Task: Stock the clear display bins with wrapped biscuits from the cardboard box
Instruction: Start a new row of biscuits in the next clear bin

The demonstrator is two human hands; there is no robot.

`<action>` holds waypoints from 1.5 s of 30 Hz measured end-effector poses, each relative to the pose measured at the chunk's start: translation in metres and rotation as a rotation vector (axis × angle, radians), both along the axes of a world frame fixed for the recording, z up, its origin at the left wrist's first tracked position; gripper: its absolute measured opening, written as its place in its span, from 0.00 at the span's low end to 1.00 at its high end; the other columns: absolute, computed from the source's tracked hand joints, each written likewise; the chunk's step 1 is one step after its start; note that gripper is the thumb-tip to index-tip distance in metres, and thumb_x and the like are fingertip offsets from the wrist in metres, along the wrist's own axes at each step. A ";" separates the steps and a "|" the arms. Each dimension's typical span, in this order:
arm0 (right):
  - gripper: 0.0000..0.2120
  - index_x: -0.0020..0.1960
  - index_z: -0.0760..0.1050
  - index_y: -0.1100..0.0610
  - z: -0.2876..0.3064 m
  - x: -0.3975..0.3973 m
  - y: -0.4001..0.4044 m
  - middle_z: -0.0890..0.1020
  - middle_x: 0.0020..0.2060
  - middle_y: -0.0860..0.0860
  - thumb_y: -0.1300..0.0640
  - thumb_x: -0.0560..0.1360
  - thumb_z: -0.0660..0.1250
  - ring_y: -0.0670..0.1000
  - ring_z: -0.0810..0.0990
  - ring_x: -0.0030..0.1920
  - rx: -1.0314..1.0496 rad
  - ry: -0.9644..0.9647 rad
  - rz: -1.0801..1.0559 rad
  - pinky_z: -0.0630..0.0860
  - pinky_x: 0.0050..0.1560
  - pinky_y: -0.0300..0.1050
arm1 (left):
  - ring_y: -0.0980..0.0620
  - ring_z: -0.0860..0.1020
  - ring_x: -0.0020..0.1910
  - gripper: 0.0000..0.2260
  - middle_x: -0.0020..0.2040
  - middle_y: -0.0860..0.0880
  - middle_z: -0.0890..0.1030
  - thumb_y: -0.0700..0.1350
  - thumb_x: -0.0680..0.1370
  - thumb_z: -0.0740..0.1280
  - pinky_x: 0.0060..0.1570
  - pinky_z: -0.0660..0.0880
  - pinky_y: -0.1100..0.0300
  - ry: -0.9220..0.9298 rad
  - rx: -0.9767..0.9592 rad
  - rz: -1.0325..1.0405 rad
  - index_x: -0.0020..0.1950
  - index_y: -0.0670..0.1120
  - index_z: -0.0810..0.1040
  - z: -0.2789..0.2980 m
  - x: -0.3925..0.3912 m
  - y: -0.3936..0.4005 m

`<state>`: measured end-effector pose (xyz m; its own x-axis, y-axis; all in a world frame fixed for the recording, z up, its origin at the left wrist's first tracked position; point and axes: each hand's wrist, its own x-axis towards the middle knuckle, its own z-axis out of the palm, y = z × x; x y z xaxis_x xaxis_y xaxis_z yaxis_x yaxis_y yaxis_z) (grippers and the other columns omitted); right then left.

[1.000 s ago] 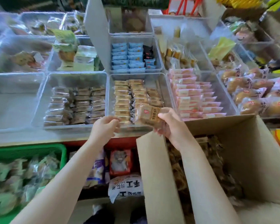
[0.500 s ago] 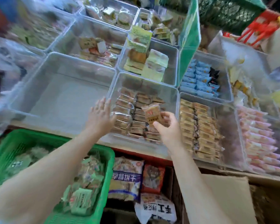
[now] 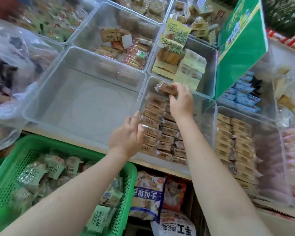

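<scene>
One wrapped biscuit sits pinched in the right hand fingers above the bin's three biscuit rows; left hand fingers, relaxed, touch the bin wall.

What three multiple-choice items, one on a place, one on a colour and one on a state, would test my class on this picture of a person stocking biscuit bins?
1. Where is the wrapped biscuit that the right hand holds?
A. Over the far end of the bin of brown biscuit rows
B. Inside the green basket
C. In the large bin to the left

2. What colour is the mesh basket at lower left?
A. Red
B. Green
C. Blue

3. What state is the large clear bin left of the biscuit rows in?
A. Full of blue packets
B. Covered with a lid
C. Holding no packets

Key: 1 A, the hand pinches the packet above the rows' far end; 2 B, its plastic is bright green; 3 C, only its bare floor shows.
</scene>
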<state>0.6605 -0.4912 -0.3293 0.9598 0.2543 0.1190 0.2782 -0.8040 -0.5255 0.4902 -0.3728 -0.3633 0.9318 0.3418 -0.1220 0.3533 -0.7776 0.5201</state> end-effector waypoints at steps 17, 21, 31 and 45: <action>0.28 0.82 0.47 0.40 -0.055 -0.019 0.014 0.49 0.82 0.52 0.44 0.84 0.52 0.59 0.56 0.80 -0.145 0.533 0.085 0.55 0.77 0.65 | 0.38 0.80 0.47 0.28 0.69 0.43 0.72 0.55 0.81 0.43 0.38 0.67 0.54 0.034 0.051 -0.001 0.80 0.48 0.58 -0.005 0.003 -0.001; 0.29 0.80 0.54 0.37 -0.042 -0.016 -0.004 0.57 0.81 0.50 0.41 0.80 0.57 0.55 0.56 0.80 -0.106 0.567 0.130 0.56 0.77 0.65 | 0.38 0.80 0.47 0.24 0.70 0.43 0.72 0.52 0.84 0.48 0.40 0.70 0.52 0.043 0.057 0.008 0.80 0.49 0.57 -0.005 0.002 -0.001; 0.11 0.52 0.82 0.48 0.055 -0.165 -0.160 0.85 0.46 0.46 0.58 0.82 0.61 0.47 0.83 0.48 0.423 0.457 -0.068 0.81 0.53 0.46 | 0.36 0.72 0.65 0.12 0.65 0.38 0.75 0.40 0.74 0.66 0.63 0.67 0.43 -0.179 0.163 -0.103 0.57 0.41 0.79 0.027 -0.008 -0.087; 0.09 0.55 0.79 0.53 0.056 -0.241 -0.541 0.84 0.47 0.53 0.51 0.81 0.63 0.49 0.83 0.42 0.274 0.637 -0.550 0.80 0.46 0.46 | 0.46 0.68 0.72 0.44 0.77 0.47 0.62 0.52 0.75 0.72 0.64 0.70 0.53 0.381 -0.690 -0.202 0.82 0.57 0.45 0.078 -0.093 -0.472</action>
